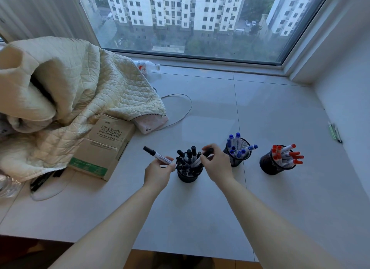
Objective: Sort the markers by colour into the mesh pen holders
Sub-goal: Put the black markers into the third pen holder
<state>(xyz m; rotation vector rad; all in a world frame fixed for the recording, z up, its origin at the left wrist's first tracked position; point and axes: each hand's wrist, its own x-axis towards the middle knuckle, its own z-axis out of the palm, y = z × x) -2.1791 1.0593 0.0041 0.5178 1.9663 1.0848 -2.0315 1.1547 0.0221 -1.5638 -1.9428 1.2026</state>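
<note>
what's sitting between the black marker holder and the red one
The holder of blue markers stands between the black marker holder and the red marker holder, seen from the head camera.

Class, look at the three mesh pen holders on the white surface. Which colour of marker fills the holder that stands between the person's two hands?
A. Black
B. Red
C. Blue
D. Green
A: the holder between the left hand and right hand is full of black-capped markers; the blue markers and red markers stand in holders further right.
</note>
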